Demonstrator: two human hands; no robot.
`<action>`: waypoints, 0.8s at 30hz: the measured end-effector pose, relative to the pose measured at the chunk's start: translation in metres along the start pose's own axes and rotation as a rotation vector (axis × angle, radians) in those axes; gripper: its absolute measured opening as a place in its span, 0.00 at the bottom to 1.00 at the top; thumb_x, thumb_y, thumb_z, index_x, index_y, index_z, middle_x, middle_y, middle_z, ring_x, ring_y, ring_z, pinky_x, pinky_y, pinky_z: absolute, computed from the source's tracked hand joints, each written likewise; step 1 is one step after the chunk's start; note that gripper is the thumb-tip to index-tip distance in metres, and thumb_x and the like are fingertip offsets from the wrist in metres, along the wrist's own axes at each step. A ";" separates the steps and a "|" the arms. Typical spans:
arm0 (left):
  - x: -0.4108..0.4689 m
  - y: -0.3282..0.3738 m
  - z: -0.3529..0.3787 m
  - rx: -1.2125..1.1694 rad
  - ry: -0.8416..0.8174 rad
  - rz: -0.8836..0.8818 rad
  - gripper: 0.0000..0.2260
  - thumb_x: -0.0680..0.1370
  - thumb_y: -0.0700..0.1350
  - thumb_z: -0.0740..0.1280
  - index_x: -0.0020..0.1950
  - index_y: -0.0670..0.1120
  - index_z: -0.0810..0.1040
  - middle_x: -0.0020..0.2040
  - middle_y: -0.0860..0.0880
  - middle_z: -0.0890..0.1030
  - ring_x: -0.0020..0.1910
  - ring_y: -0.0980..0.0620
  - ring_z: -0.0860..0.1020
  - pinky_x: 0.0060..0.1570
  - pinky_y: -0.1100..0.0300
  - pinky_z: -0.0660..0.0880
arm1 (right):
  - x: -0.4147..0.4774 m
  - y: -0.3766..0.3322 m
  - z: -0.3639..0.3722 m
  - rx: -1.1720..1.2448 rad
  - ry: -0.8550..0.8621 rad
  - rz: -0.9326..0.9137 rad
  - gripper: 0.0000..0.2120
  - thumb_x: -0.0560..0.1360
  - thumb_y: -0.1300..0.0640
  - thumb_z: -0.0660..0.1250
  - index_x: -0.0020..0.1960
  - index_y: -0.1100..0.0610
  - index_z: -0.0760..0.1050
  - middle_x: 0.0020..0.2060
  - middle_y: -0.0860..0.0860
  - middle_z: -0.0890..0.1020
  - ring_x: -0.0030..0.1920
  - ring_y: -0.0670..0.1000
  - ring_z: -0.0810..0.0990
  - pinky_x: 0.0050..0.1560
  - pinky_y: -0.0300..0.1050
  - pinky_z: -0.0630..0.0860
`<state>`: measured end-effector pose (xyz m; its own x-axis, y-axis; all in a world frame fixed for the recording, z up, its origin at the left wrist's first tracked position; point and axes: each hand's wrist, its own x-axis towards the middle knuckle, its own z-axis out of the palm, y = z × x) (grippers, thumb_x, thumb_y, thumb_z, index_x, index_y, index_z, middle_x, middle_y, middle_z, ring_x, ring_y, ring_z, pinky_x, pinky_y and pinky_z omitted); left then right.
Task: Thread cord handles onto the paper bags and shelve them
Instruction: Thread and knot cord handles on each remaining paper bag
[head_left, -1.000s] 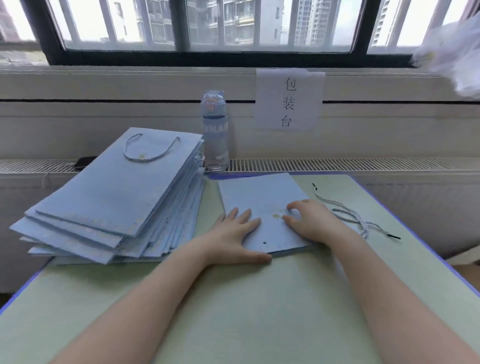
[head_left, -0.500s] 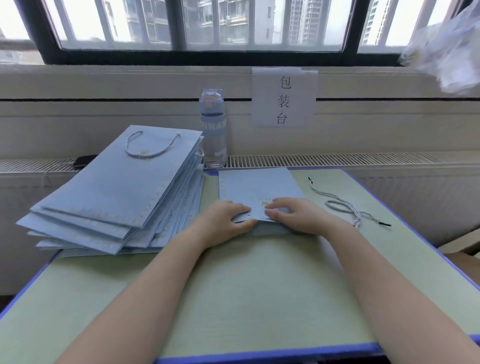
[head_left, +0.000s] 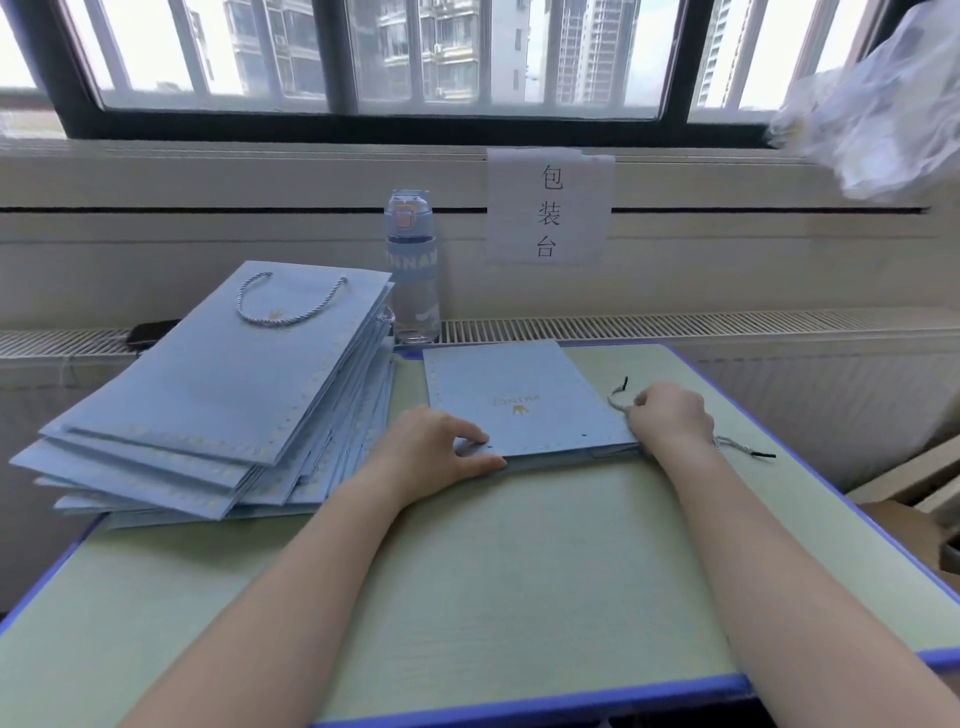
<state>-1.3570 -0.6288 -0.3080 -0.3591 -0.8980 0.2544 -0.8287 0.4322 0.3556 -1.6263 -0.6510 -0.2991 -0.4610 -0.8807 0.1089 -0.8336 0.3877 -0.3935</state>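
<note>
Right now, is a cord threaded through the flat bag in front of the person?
No: the right hand pinches the loose cord beside the flat bag, and the bag's punched hole shows empty.

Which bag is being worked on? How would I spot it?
Start at the green table below the white paper sign. The single bag lies flat there between the left hand and the right hand, which grips a cord. Unlike the top bag of the stack to its left, it has no cord handle, only bare punched holes.
</note>
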 end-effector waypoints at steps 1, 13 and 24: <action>0.000 0.000 0.000 -0.008 -0.008 -0.003 0.20 0.70 0.65 0.68 0.55 0.55 0.83 0.56 0.58 0.82 0.57 0.56 0.77 0.58 0.57 0.73 | -0.001 -0.001 0.000 0.005 0.007 0.006 0.09 0.77 0.59 0.61 0.53 0.55 0.79 0.54 0.57 0.79 0.62 0.60 0.69 0.55 0.48 0.67; 0.002 -0.001 0.002 -0.105 -0.030 -0.036 0.22 0.70 0.61 0.71 0.58 0.50 0.82 0.57 0.54 0.82 0.58 0.55 0.77 0.59 0.59 0.72 | -0.028 -0.036 -0.014 0.652 -0.022 -0.669 0.07 0.76 0.63 0.65 0.44 0.52 0.75 0.38 0.46 0.82 0.44 0.43 0.79 0.44 0.30 0.71; 0.002 -0.003 -0.004 -0.065 -0.040 0.022 0.17 0.72 0.55 0.72 0.50 0.42 0.83 0.45 0.43 0.83 0.44 0.49 0.78 0.47 0.56 0.74 | -0.033 -0.033 -0.015 0.315 -0.246 -0.636 0.15 0.73 0.65 0.62 0.53 0.51 0.80 0.50 0.43 0.77 0.52 0.46 0.72 0.51 0.37 0.65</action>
<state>-1.3532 -0.6312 -0.3052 -0.3950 -0.8900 0.2276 -0.7912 0.4555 0.4081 -1.5880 -0.6309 -0.2763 0.1922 -0.9587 0.2097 -0.7729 -0.2796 -0.5696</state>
